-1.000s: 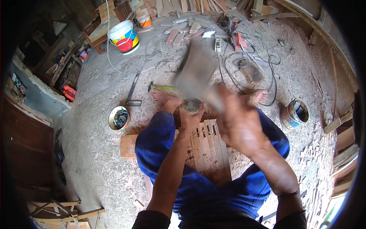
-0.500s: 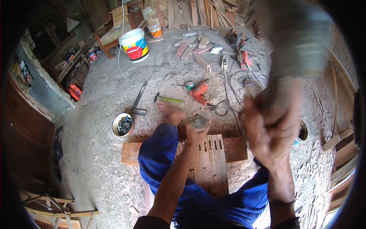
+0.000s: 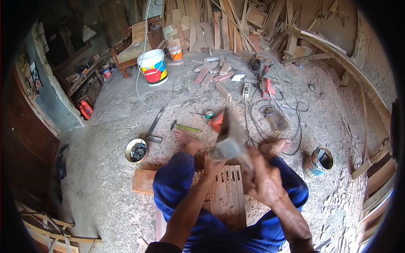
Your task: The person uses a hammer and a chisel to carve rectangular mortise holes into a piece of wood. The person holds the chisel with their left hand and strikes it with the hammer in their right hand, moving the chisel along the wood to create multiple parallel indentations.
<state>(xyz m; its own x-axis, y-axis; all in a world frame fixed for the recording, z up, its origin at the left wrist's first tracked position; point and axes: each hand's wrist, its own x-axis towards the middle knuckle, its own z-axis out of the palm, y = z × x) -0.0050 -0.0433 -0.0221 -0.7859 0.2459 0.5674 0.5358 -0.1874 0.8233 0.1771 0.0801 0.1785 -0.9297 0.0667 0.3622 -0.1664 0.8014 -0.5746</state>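
My right hand (image 3: 265, 181) is closed round a wooden mallet (image 3: 231, 126), blurred by motion, its head over my left hand. My left hand (image 3: 214, 165) is wrapped round an upright tool, apparently a chisel; its blade is hidden below the fist, and its top is mostly covered by the mallet. Whether mallet and tool touch, I cannot tell. Under both hands lie slotted wooden strips (image 3: 228, 192) side by side between my knees, resting across a thick wooden beam (image 3: 143, 180).
Ahead on the floor lie a green-handled hammer (image 3: 187, 127), a dark square (image 3: 156, 122), a red power drill (image 3: 216, 122) and looping cables. Tubs stand left (image 3: 136, 150) and right (image 3: 319, 162). Farther off are a large bucket (image 3: 151, 63), wood offcuts and leaning boards.
My right hand has swung the mallet down and left, from high on the right to over my left hand. The left hand keeps its grip on the upright tool.
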